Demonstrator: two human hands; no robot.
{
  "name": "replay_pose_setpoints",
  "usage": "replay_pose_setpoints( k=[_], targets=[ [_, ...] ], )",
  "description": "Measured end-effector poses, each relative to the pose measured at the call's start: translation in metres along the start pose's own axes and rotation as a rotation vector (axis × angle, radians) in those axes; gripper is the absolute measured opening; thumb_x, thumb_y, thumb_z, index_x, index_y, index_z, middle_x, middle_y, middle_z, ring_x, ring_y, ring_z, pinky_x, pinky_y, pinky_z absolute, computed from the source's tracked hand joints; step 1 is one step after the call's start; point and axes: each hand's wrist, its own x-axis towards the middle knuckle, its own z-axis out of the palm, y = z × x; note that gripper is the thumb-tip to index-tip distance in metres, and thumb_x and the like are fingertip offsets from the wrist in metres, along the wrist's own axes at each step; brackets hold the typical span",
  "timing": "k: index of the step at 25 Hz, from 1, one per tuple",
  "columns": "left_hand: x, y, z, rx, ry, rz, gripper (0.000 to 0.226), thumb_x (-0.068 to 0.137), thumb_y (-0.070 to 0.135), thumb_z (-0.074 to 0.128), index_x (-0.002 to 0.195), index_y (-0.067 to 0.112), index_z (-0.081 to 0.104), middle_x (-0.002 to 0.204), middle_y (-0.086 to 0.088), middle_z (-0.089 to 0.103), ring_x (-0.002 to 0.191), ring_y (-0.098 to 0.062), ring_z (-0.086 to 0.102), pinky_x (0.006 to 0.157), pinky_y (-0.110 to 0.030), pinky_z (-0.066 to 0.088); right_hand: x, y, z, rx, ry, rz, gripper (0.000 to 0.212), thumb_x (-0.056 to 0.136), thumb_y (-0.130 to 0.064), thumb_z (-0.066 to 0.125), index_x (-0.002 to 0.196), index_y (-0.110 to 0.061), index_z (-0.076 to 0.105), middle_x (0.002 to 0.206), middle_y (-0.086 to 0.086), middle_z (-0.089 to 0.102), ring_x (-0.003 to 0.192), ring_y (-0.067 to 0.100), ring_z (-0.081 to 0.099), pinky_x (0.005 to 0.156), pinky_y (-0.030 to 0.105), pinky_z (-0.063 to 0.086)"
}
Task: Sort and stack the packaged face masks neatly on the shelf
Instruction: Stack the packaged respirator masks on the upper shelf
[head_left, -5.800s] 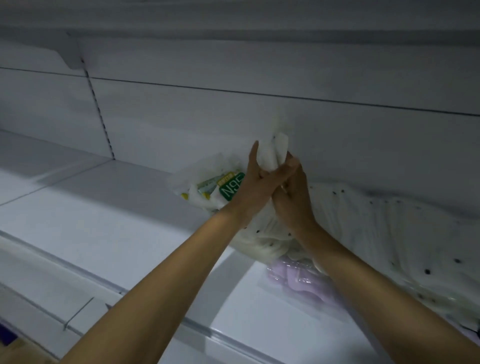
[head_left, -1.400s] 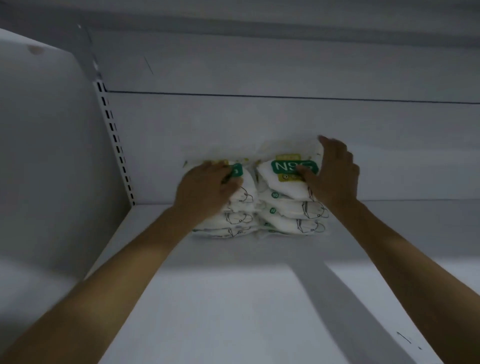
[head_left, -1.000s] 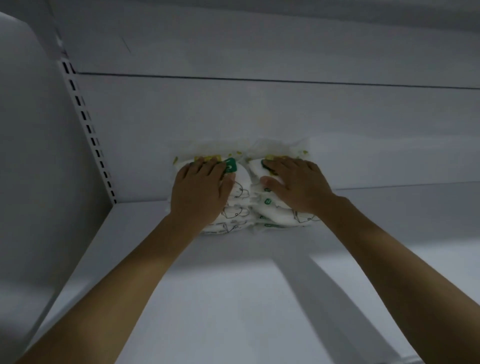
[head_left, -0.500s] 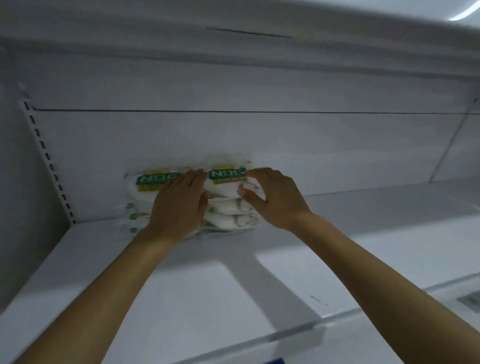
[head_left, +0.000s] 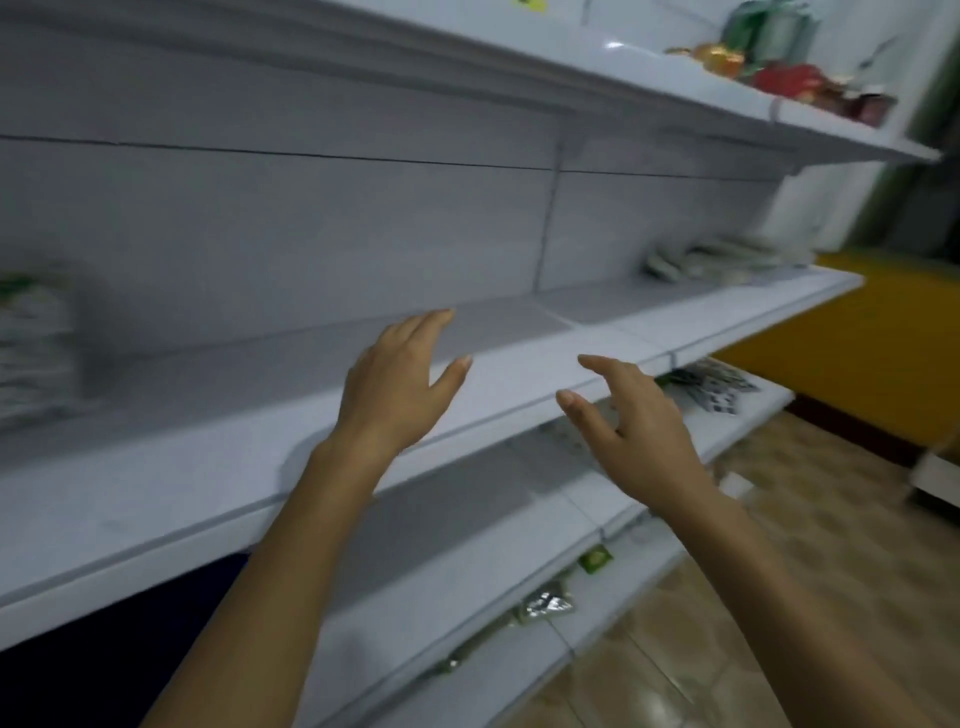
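The stacked white face mask packs (head_left: 31, 353) with green labels sit blurred at the far left of the white shelf (head_left: 218, 478), against its back wall. My left hand (head_left: 400, 384) hovers over the middle of that shelf, fingers apart, holding nothing. My right hand (head_left: 634, 431) floats in front of the shelf's front edge, fingers spread and empty. Both hands are well to the right of the stack. A loose pile of more white packs (head_left: 727, 260) lies at the shelf's far right end.
Above runs an upper shelf (head_left: 675, 78) carrying red, gold and green goods (head_left: 779, 62). Lower shelves hold small dark packets (head_left: 711, 384) and a few silver and green sachets (head_left: 550, 603). Tiled floor and a yellow counter (head_left: 857, 353) lie to the right.
Both hands have let go of the two mask stacks and pulled back to the right. My view has swung right, so the stacks now sit at the left edge.
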Motion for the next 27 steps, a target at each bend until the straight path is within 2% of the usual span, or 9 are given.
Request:
replay_pose_setpoints(
  k=[4,9,13,15,20,24,27],
  targets=[
    [0.027,0.069,0.070,-0.038,-0.085,0.037,0.054,0.096,0.043,0.047,0.145,0.024,0.035,0.149,0.004,0.040,0.136,-0.018,0.034,0.103,-0.035,0.034,-0.013,0.092,-0.055,-0.087,0.027,0.096,0.057,0.092,-0.058,0.040,0.138,-0.024,0.044,0.136,-0.006,0.051,0.126,0.014,0.046,0.102,0.042,0.041],
    [0.062,0.114,0.146,-0.024,-0.179,0.125,0.053,0.096,0.043,0.047,0.145,0.026,0.035,0.149,0.011,0.039,0.136,-0.013,0.034,0.103,-0.033,0.035,0.003,0.162,-0.067,-0.131,0.006,0.134,0.054,0.094,-0.056,0.041,0.138,-0.025,0.042,0.138,-0.006,0.049,0.128,0.014,0.042,0.104,0.040,0.037],
    [0.109,0.133,0.217,-0.042,-0.176,0.103,0.054,0.096,0.043,0.048,0.145,0.026,0.035,0.148,0.010,0.040,0.136,-0.013,0.034,0.103,-0.034,0.036,0.058,0.223,-0.071,-0.295,-0.101,0.065,0.058,0.094,-0.059,0.036,0.143,-0.028,0.034,0.144,-0.007,0.041,0.133,0.013,0.035,0.106,0.034,0.028],
    [0.139,0.148,0.262,-0.083,-0.162,0.090,0.054,0.095,0.043,0.049,0.145,0.026,0.036,0.148,0.010,0.040,0.136,-0.013,0.033,0.102,-0.034,0.036,0.091,0.261,-0.078,-0.371,-0.101,0.047,0.059,0.094,-0.060,0.035,0.144,-0.029,0.033,0.148,-0.007,0.038,0.137,0.014,0.031,0.109,0.034,0.026],
    [0.235,0.202,0.361,-0.152,-0.204,0.132,0.054,0.096,0.045,0.047,0.146,0.027,0.034,0.149,0.012,0.038,0.136,-0.012,0.032,0.101,-0.033,0.035,0.150,0.372,-0.093,-0.457,-0.157,0.114,0.062,0.093,-0.063,0.032,0.146,-0.030,0.030,0.151,-0.006,0.033,0.139,0.014,0.028,0.111,0.036,0.025],
    [0.290,0.218,0.407,-0.124,-0.251,0.150,0.056,0.096,0.046,0.045,0.147,0.027,0.031,0.150,0.010,0.037,0.137,-0.013,0.031,0.104,-0.032,0.034,0.188,0.453,-0.088,-0.396,-0.149,0.186,0.063,0.093,-0.064,0.032,0.145,-0.029,0.031,0.150,-0.007,0.035,0.137,0.013,0.031,0.110,0.037,0.031],
    [0.310,0.222,0.436,-0.089,-0.280,0.143,0.054,0.097,0.044,0.044,0.147,0.029,0.030,0.151,0.012,0.034,0.137,-0.011,0.031,0.106,-0.031,0.032,0.223,0.494,-0.067,-0.296,-0.155,0.152,0.062,0.093,-0.062,0.036,0.144,-0.028,0.034,0.149,-0.006,0.036,0.138,0.014,0.031,0.110,0.039,0.032]
  ],
)
